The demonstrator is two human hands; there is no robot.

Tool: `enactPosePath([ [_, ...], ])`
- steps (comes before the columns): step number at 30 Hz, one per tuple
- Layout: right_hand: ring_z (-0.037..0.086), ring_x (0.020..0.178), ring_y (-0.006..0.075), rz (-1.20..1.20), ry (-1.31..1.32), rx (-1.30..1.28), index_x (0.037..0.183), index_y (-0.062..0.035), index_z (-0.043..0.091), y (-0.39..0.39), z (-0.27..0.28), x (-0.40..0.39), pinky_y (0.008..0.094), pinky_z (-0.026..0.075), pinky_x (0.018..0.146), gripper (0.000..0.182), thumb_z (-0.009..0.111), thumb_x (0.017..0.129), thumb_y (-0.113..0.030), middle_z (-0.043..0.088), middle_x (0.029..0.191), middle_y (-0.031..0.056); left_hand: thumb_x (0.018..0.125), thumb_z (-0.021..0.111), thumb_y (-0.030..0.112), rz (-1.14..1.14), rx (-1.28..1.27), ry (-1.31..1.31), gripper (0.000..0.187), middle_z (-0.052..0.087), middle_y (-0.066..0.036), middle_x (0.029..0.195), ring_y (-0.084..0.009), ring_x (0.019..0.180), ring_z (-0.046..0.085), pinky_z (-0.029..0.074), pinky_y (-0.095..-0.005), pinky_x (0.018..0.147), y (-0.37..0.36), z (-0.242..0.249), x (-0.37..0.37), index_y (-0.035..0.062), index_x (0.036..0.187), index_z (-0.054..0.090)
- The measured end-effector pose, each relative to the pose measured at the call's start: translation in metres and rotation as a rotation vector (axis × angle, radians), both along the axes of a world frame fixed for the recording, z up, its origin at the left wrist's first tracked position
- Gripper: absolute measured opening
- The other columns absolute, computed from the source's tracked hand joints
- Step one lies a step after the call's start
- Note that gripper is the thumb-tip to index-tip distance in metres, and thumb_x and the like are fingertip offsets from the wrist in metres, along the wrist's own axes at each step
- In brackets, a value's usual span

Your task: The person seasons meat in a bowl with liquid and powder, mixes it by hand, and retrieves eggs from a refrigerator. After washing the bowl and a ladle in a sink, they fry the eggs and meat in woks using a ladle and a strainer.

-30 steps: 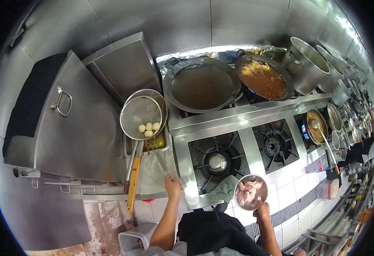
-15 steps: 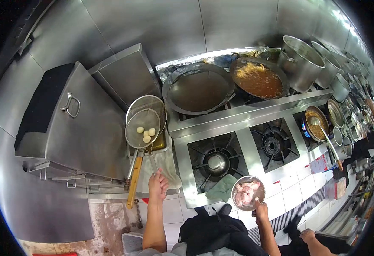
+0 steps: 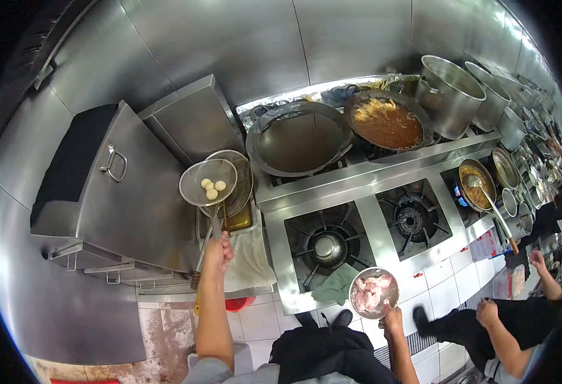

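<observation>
My left hand [image 3: 217, 255] is closed round the handle of a wire mesh strainer [image 3: 193, 191], lifted above the left side of the stove. Several pale round balls [image 3: 211, 192] lie in its mesh. Beneath it are a larger strainer [image 3: 243, 185] and a metal tray of yellowish oil [image 3: 241, 219]. Low in front of the stove, my right hand [image 3: 392, 323] grips the near edge of a metal bowl [image 3: 358, 304]. Pieces of raw, pinkish meat [image 3: 372, 292] sit inside the bowl. A green cloth [image 3: 336, 285] hangs at the stove edge beside it.
Two large woks stand at the back, one with dark liquid [image 3: 303, 144], one with reddish-brown sauce [image 3: 390, 125]. Tall pots [image 3: 450, 96] and a pan with a ladle [image 3: 476, 185] are at right. Another person [image 3: 502, 333] stands close on the right.
My left hand and the strainer have moved left and slightly up, with the balls still in it. The bowl is nearly still. The other person at right has come further into view.
</observation>
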State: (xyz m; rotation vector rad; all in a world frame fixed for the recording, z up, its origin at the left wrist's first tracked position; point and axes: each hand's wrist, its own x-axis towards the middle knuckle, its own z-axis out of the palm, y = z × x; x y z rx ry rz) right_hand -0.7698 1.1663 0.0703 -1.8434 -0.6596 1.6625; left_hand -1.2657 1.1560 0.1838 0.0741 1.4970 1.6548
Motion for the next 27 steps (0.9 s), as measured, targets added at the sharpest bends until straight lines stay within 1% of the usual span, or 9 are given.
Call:
enactPosePath([
  [7,0.039,0.038,0.0121,-0.028,0.070,0.005,0.089,0.0043,0.049,-0.003,0.005,-0.005,0.0275,0.029,0.031,0.025,0.054,0.088,-0.021,0.044,0.057,0.0033,0.090,0.039,0.002,-0.032,-0.118,0.014,0.010,0.042,-0.002,0.066,-0.0087,0.045,0.037,0.031,-0.0226,0.039,0.030,0.033,-0.033,-0.0003,0.098,0.044],
  [8,0.039,0.038,0.0122,-0.062,0.077,-0.015,0.091,0.0057,0.047,-0.004,0.002,-0.004,0.0277,0.030,0.031,0.027,0.055,0.088,-0.020,0.045,0.058,0.0042,0.085,0.037,-0.001,-0.002,-0.126,0.026,0.008,0.042,-0.004,0.063,-0.0104,0.044,0.038,0.032,-0.0242,0.038,0.032,0.045,-0.028,-0.0007,0.086,0.045],
  [12,0.040,0.039,0.0129,-0.033,0.074,-0.002,0.094,0.0055,0.048,-0.004,-0.014,0.003,0.0278,0.032,0.032,0.029,0.054,0.089,-0.023,0.046,0.060,0.0052,0.079,0.036,-0.002,-0.026,-0.237,0.161,0.011,0.041,-0.006,0.058,-0.0125,0.042,0.037,0.031,-0.0257,0.036,0.040,0.059,-0.029,-0.0013,0.070,0.043],
  [15,0.041,0.041,0.0133,-0.028,0.057,-0.030,0.097,0.0055,0.048,0.001,-0.010,0.007,0.0274,0.033,0.033,0.030,0.054,0.089,-0.022,0.046,0.061,0.0052,0.085,0.036,-0.001,-0.056,-0.359,0.279,0.016,0.041,-0.004,0.059,-0.0108,0.043,0.037,0.032,-0.0238,0.037,0.051,0.068,-0.015,-0.0017,0.071,0.044],
  [22,0.043,0.044,0.0130,0.022,0.056,-0.053,0.099,0.0030,0.048,0.008,-0.014,0.035,0.0268,0.036,0.035,0.032,0.055,0.089,-0.026,0.048,0.065,0.0051,0.079,0.034,-0.002,-0.011,-0.368,0.412,0.015,0.044,-0.007,0.057,-0.0157,0.039,0.039,0.032,-0.0283,0.037,0.074,0.063,0.014,-0.0028,0.072,0.047],
  [24,0.043,0.045,0.0129,0.029,0.038,-0.063,0.099,0.0025,0.048,0.010,-0.015,0.043,0.0268,0.037,0.036,0.033,0.055,0.089,-0.028,0.048,0.065,0.0048,0.079,0.042,0.002,-0.187,-0.551,0.694,0.013,0.047,-0.016,0.056,-0.0259,0.045,0.050,0.037,-0.0365,0.037,0.072,0.061,0.022,-0.0036,0.070,0.050],
  [25,0.043,0.045,0.0129,0.027,0.040,-0.066,0.099,0.0025,0.048,0.010,-0.019,0.047,0.0268,0.037,0.036,0.033,0.055,0.089,-0.028,0.048,0.065,0.0048,0.079,0.042,0.002,-0.189,-0.555,0.697,0.013,0.047,-0.016,0.056,-0.0259,0.045,0.050,0.037,-0.0365,0.037,0.070,0.043,0.011,-0.0036,0.070,0.050],
  [26,0.043,0.045,0.0128,0.031,0.055,-0.058,0.100,0.0025,0.048,0.010,-0.024,0.051,0.0265,0.037,0.036,0.033,0.054,0.090,-0.028,0.048,0.065,0.0049,0.077,0.045,0.002,-0.170,-0.568,0.840,0.012,0.049,-0.018,0.056,-0.0302,0.049,0.054,0.040,-0.0388,0.040,0.067,0.010,-0.013,-0.0056,0.072,0.052],
  [27,0.043,0.046,0.0128,0.035,0.069,-0.051,0.100,0.0025,0.047,0.009,-0.025,0.055,0.0262,0.037,0.036,0.033,0.054,0.090,-0.028,0.048,0.066,0.0049,0.076,0.048,0.003,-0.150,-0.580,0.981,0.012,0.050,-0.021,0.055,-0.0344,0.052,0.058,0.043,-0.0411,0.043,0.065,0.007,-0.007,-0.0077,0.073,0.054],
])
